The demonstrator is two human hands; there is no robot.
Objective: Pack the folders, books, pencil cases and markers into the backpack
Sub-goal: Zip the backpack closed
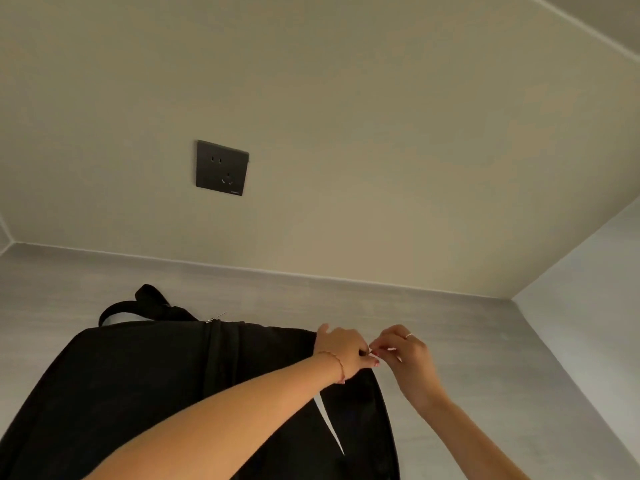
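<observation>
A black backpack lies on a grey surface, filling the lower left of the head view, its strap at the far end. My left hand grips the backpack's upper right corner. My right hand is beside it, and its fingertips pinch a small zipper pull at that corner. A narrow white sliver shows in a gap along the bag's right side. No folders, books, pencil cases or markers are in view.
A beige wall rises behind the surface, with a dark power socket on it. A pale side wall closes the right, meeting the surface in a corner.
</observation>
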